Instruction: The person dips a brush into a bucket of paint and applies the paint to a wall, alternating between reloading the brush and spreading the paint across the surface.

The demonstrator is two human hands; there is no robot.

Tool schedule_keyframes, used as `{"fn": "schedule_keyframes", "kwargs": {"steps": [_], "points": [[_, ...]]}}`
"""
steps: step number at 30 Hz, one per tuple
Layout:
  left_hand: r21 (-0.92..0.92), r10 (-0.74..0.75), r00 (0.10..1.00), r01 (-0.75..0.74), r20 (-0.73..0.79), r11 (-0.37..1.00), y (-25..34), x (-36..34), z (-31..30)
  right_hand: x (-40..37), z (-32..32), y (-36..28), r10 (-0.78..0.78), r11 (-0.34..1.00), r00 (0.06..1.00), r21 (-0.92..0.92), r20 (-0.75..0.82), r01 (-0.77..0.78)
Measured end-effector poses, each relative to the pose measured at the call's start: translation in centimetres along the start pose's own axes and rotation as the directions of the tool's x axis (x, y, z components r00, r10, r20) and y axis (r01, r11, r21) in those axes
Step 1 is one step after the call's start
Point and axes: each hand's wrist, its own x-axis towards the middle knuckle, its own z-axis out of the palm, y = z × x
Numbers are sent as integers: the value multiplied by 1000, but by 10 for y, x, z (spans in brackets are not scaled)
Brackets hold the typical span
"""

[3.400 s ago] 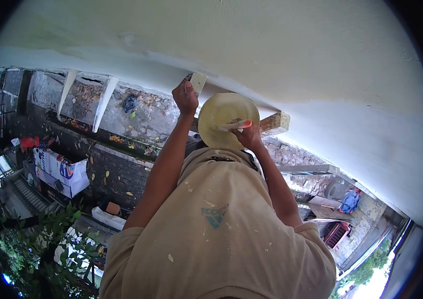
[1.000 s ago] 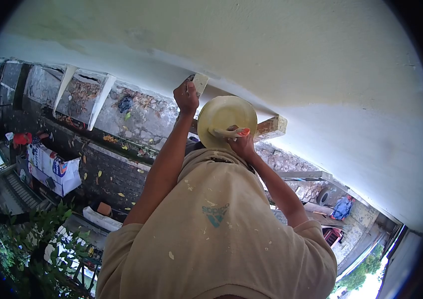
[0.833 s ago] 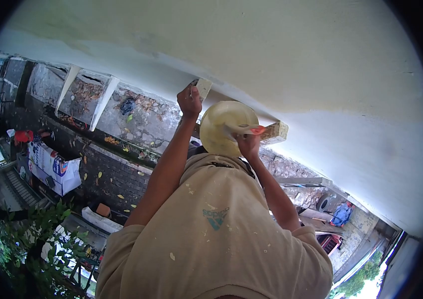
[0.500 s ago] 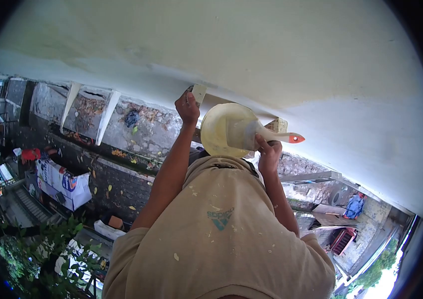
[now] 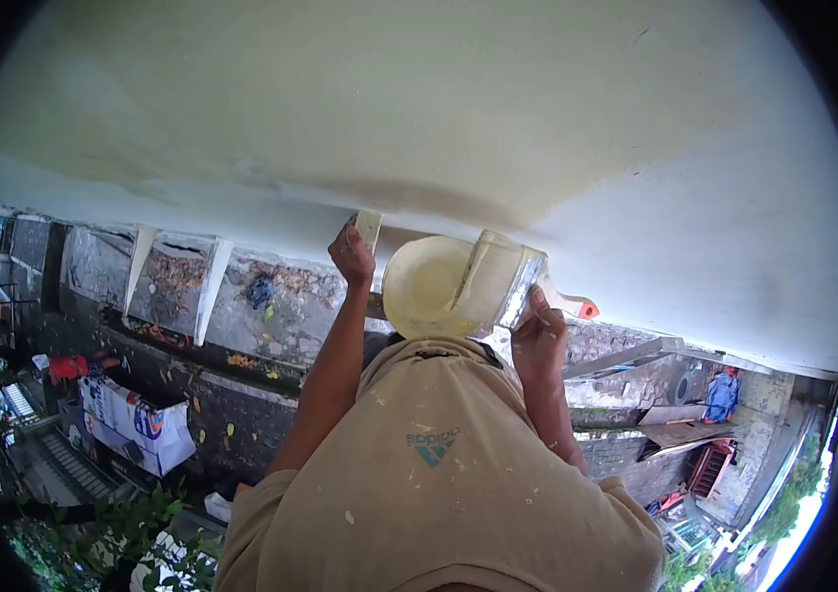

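My right hand (image 5: 540, 331) grips a wide paintbrush (image 5: 508, 274) with a pale handle and orange-red tip. Its bristles are coated in cream paint and overlap the right rim of a round, pale yellow paint bucket (image 5: 417, 281) in front of my chest. My left hand (image 5: 353, 255) is closed around the top of a pale upright rail (image 5: 369, 229), left of the bucket. Just beyond stands the wall (image 5: 419, 109), with a darker damp-looking patch beside paler areas.
Far below lies paved ground with a rough ledge (image 5: 291, 301) and white brackets (image 5: 214, 291). A white printed banner (image 5: 138, 419) covers something at left, near a person in red (image 5: 69, 367). At right are a metal beam (image 5: 626, 355), a blue bundle (image 5: 722, 395) and a red crate (image 5: 710, 469).
My right hand has turned the paintbrush and shifted it slightly right across the bucket, so its metal band now shows. The left hand keeps its hold. The whole view has tilted upward.
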Motion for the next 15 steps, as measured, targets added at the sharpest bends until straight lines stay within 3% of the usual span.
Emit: {"fn": "schedule_keyframes", "kwargs": {"steps": [1, 2, 3, 4, 5, 6, 7, 8, 9, 10, 11, 12, 14, 15], "points": [[18, 0, 1000, -1, 8, 1000, -1, 1, 1, -6, 5, -4, -54, 998, 998, -15, 24, 55], [20, 140, 987, -139, -73, 990, 7, 4, 6, -13, 12, -12, -116, 993, 992, -28, 53, 117], [-37, 13, 997, -17, -81, 999, 11, 4, 9, -19, 21, -21, -183, 982, 979, -37, 87, 187], [-64, -10, 999, 7, -46, 998, 15, 5, 6, -28, 31, -31, -255, 966, 962, -23, 92, 258], [84, 9, 1000, -9, 4, 996, -6, -1, 6, -28, 20, -38, -337, 940, 924, 17, 184, 339], [366, 250, 968, -226, -18, 903, -34, -9, 13, -39, 30, -55, -381, 922, 906, 11, 185, 386], [408, 304, 953, -278, 0, 870, -48, -12, 16, -41, 30, -69, -498, 865, 839, 55, 218, 499], [320, 202, 979, -201, 33, 926, -65, -17, 19, -47, 40, -91, -593, 805, 781, 127, 197, 580], [481, 252, 967, -239, 39, 844, -67, -18, 22, -55, 45, -115, -696, 718, 694, 152, 185, 679], [440, 278, 961, -246, -7, 864, -72, -19, 27, -60, 58, -141, -819, 569, 531, 200, 215, 798], [414, 295, 952, -238, -77, 879, -69, -17, 30, -63, 66, -169, -899, 401, 310, 297, 309, 867], [387, 180, 983, -160, -18, 908, -58, -17, 25, -73, 84, -201, -919, 196, 63, 314, 389, 929], [612, 290, 957, -211, -31, 762, -54, -15, 29, -89, 92, -261, -917, -183, -273, 298, 292, 937], [336, 192, 981, -185, 14, 923, -62, -14, 26, -97, 91, -300, -780, -339, -482, 377, 401, 862]]}}
